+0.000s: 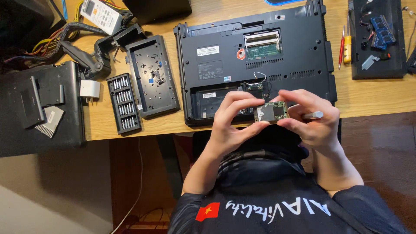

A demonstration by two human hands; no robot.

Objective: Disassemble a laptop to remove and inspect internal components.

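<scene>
A small green circuit card [270,112] with a silver shield is pinched between both hands above the near edge of the desk. My left hand [232,123] grips its left side with thumb and fingers. My right hand [310,119] holds its right side and also keeps a thin silver screwdriver [313,115] tucked in the palm. Behind the hands lies a black laptop [255,60], bottom up, its covers off, with a green memory module [262,50] and an open bay showing.
A black cover panel with loose screws [152,76] and a screwdriver bit set [123,103] lie left of the laptop. A red and a yellow screwdriver [345,43] and another black device with a blue module [377,37] sit at right. Cables and a remote [100,15] are at back left.
</scene>
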